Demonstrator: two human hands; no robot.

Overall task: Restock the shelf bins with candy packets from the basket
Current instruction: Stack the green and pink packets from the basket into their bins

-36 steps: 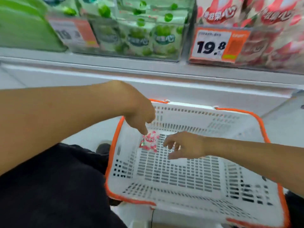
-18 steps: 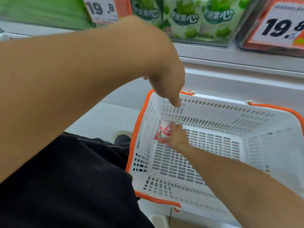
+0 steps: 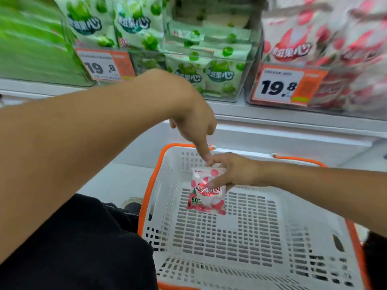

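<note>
Your right hand (image 3: 232, 172) is closed on a pink-and-white candy packet (image 3: 206, 191), fingers across its front near the top edge, so the packet hangs upright above the floor of the basket (image 3: 230, 237), toward its far-left corner. Your left hand (image 3: 193, 122) comes in from the left above the basket's far rim; most fingers are curled in and one finger (image 3: 206, 152) points down, its tip touching the packet's top edge right beside your right fingers. It grips nothing that can be made out.

Apart from the held packet, the white slotted basket with its orange rim (image 3: 150, 191) shows only bare floor and walls. It sits in front of you, just to the right of your dark-clothed leg (image 3: 79, 248), below the white shelf ledge (image 3: 272, 122).

On the far side, clear shelf bins stand in a row. The bin (image 3: 211, 59) directly beyond your left hand holds green-and-white packets (image 3: 217, 76), stacked flat and upright. To its left, more green packets (image 3: 134, 24) stand tall behind an orange price tag (image 3: 104, 64) reading 19.8. At far right, a bin of pink packets (image 3: 293, 42), matching the one you hold, carries a second orange tag (image 3: 287, 85) with the same price. That right bin and the far-left green area are blurred, so finer print cannot be read.
</note>
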